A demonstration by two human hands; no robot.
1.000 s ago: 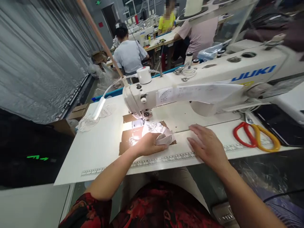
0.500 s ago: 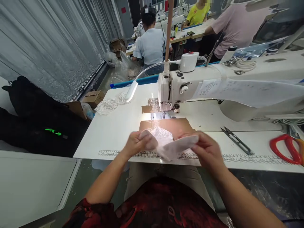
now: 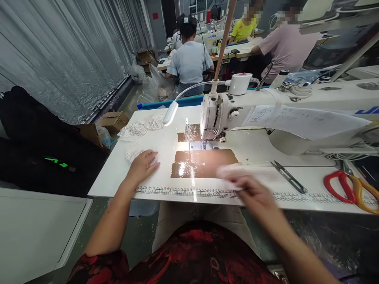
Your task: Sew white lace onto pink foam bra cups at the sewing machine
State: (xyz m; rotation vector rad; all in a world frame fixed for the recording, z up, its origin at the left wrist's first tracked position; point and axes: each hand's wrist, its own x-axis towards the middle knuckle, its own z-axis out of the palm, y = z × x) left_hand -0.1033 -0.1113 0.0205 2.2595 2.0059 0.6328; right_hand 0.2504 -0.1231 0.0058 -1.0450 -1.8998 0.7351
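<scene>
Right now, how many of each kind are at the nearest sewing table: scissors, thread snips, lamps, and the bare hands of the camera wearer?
Scissors: 1
Thread snips: 1
Lamp: 1
Bare hands, left hand and right hand: 2
Total: 5

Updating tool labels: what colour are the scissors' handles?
One red loop, one orange-yellow loop; best seen in the head view, at the right.

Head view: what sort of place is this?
Most likely a garment or sewing workshop: a JUKI sewing machine in front, snips and scissors on its table, and co-workers seated at more machines behind.
</scene>
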